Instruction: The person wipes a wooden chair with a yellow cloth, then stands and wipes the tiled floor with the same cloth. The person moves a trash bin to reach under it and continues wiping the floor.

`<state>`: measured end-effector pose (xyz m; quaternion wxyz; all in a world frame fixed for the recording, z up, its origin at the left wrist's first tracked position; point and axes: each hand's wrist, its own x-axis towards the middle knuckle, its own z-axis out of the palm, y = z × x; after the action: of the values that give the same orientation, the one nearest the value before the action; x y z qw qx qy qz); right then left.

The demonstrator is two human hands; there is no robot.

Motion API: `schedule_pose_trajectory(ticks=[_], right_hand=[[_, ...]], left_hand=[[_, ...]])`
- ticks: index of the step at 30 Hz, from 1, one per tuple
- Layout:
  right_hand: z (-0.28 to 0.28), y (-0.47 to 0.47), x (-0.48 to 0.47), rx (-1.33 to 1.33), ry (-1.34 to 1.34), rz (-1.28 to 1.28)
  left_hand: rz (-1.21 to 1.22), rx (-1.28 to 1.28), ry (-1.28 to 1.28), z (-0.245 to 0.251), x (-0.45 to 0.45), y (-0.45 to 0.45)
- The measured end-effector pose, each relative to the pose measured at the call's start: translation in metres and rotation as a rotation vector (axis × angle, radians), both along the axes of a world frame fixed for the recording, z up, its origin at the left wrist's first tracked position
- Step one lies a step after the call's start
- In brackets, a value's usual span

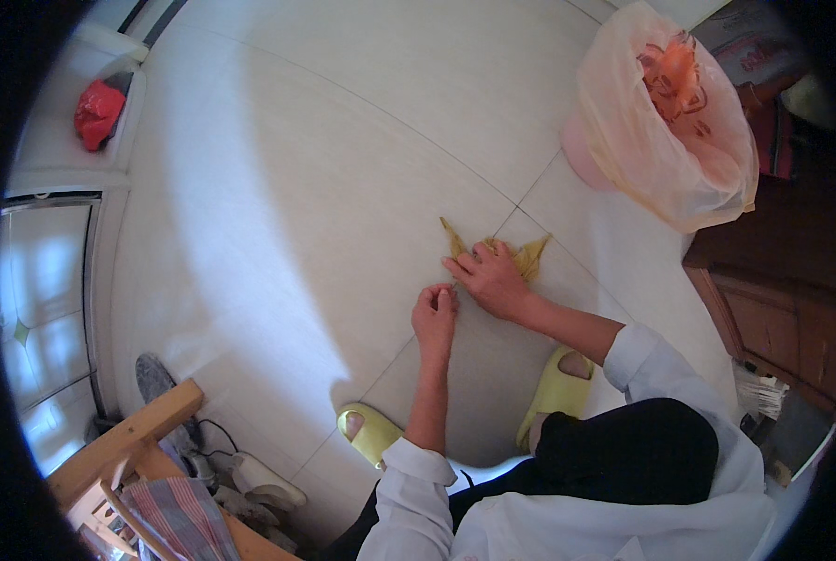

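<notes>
On the pale tiled floor, my right hand (494, 277) rests on a crumpled yellowish-brown cloth (532, 257), whose pointed ends stick out on both sides of the fingers. Just left of it and lower in the view is my left hand (435, 312), its fingers curled inward with the thumb near the fingertips. Whether anything small is pinched there cannot be told. The part of the cloth beneath my right palm is hidden.
A pink bin (586, 156) lined with a translucent bag (621, 133) stands at the upper right, beside dark wooden furniture (762, 315). My yellow slippers (558, 393) are below my hands. A wooden chair (134, 438) with a striped cloth (179, 515) is at the lower left.
</notes>
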<state>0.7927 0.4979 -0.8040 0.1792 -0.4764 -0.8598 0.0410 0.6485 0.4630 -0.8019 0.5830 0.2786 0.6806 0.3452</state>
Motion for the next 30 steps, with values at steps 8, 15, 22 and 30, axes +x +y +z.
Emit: schedule_pose_trajectory(ticks=[8,15,22,30], right_hand=[[-0.004,-0.001,-0.002,-0.011,-0.045,-0.02],[-0.009,0.002,0.01,-0.153,0.187,-0.041],[0.042,0.015,0.002,-0.498,0.852,-0.083],[-0.003,-0.058,-0.053,-0.283,0.281,0.734]], left_hand=[[-0.041,0.025,0.006,-0.003,-0.001,-0.003],[0.005,-0.015,-0.051,0.002,-0.005,0.001],[0.335,0.011,-0.066,0.052,-0.072,0.001],[0.803,0.386,0.127,0.149,-0.213,-0.03]])
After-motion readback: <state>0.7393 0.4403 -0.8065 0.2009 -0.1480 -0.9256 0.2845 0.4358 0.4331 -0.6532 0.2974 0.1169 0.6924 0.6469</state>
